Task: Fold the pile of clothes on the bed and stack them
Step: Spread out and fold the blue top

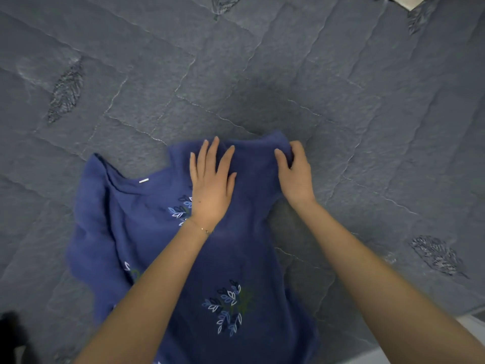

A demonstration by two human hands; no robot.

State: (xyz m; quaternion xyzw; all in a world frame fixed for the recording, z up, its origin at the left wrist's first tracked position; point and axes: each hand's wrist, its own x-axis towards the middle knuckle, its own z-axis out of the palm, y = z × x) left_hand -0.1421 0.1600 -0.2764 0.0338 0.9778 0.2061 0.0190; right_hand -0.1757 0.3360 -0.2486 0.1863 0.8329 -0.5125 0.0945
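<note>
The shirt [118, 232] runs off the frame at 6 o'clock, so its lower end is unseen. The left hand [212, 185] and its forearm cover part of the leaf prints [179, 210], and the white tag [143, 180], at 10 o'clock from that hand, is too small to read. The right hand [295, 172] curls over the shirt's far edge with its fingertips out of sight; a pale scrap [401, 1] at 1 o'clock is cut by the top edge, and a dark blur [10, 329] at 8 o'clock and a white strip [472, 324] at 4 o'clock cannot be identified.
</note>
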